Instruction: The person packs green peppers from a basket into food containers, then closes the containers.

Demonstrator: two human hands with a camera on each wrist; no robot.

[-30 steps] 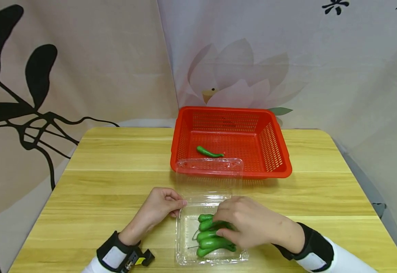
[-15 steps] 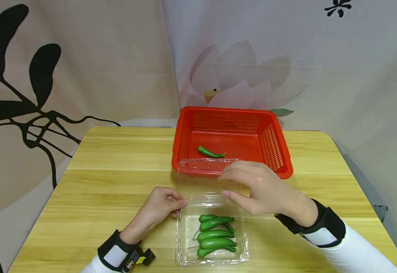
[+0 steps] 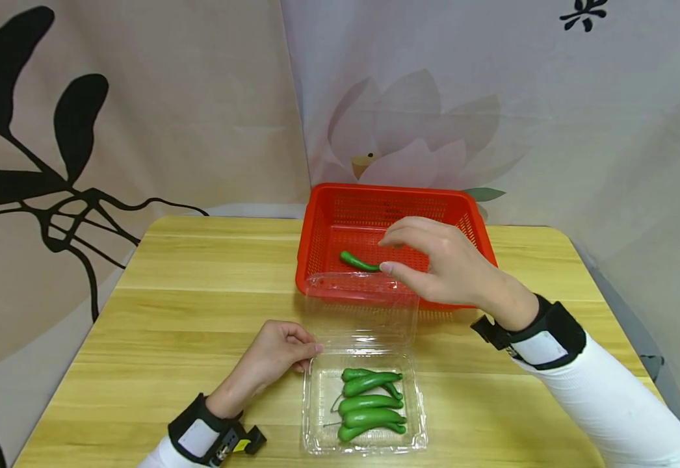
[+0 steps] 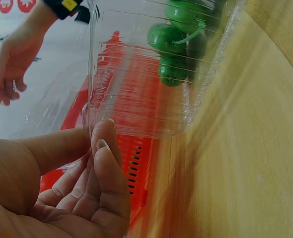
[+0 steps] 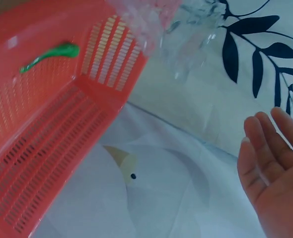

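Observation:
A clear plastic clamshell box (image 3: 316, 432) lies with its lid (image 3: 363, 318) folded back, and several green peppers (image 3: 370, 402) lie side by side in its base. My left hand (image 3: 278, 354) pinches the box's left edge near the hinge; the left wrist view has thumb and fingertips (image 4: 103, 136) together on the thin rim. Over the red basket (image 3: 303, 250) hovers my right hand (image 3: 457, 263), holding nothing, thumb and fingers apart. One green pepper (image 3: 356, 262) lies in the basket just left of that thumb. The right wrist view also has this pepper (image 5: 62, 51).
Beneath everything is a wooden table (image 3: 211, 292), with the basket at its back edge. The raised lid overlaps the basket's front rim in the head view. A printed cloth (image 3: 211, 97) hangs behind the table.
My right hand has moved away from the peppers in the box, passed over the lid, and now is above the basket. The left hand stays at the box's edge.

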